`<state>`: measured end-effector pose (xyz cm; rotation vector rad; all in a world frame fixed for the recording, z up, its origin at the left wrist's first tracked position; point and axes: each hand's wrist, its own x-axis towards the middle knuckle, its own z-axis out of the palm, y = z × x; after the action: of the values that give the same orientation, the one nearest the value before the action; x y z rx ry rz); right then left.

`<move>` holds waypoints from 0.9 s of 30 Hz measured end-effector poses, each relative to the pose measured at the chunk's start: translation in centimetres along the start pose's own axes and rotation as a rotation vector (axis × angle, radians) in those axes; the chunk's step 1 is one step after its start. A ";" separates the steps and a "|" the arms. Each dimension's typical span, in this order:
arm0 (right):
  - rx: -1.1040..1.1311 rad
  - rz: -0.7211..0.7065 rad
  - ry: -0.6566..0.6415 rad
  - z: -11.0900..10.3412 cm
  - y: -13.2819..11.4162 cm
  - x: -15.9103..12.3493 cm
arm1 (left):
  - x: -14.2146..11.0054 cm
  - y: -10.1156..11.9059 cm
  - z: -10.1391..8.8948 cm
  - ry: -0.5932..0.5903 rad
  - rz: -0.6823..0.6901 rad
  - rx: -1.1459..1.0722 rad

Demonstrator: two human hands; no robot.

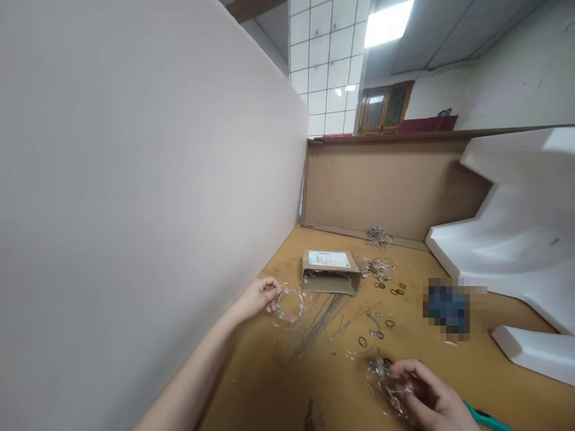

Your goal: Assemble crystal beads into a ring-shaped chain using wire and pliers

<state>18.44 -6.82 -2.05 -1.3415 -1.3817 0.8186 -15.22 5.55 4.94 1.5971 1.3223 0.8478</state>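
Note:
My left hand [266,294] pinches the edge of a round wire ring with clear beads [291,305], upright just above the table and left of the open cardboard box [331,272]. Near the front right, my right hand [429,392] curls over a tangle of clear beaded wire [381,380]. Thumb and fingers close on part of that tangle, and the exact piece between them is partly hidden. Thin loose wires [326,320] fan out in front of the box.
Several small dark rings [389,324] lie scattered over the brown table [260,371]. More beaded wire [380,236] is heaped by the cardboard back wall [381,185]. A blurred dark patch [447,306] and white foam pieces [467,251] are at right, with a green handle [487,419] below.

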 end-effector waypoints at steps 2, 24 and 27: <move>0.009 0.027 -0.041 0.4 -0.4 -0.3 | -0.8 1.1 1.8 -0.013 0.023 -0.029; -0.299 -0.147 -0.465 -1.0 -3.7 -1.6 | -1.0 0.2 15.1 -0.110 -0.034 -0.212; -0.258 -0.129 -0.502 -1.4 -3.8 -1.6 | -1.5 0.7 14.2 -0.053 0.041 -0.164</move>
<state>18.45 -9.20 1.55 -1.2690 -2.0013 0.9532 -2.48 1.30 0.15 1.5122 1.1562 0.9091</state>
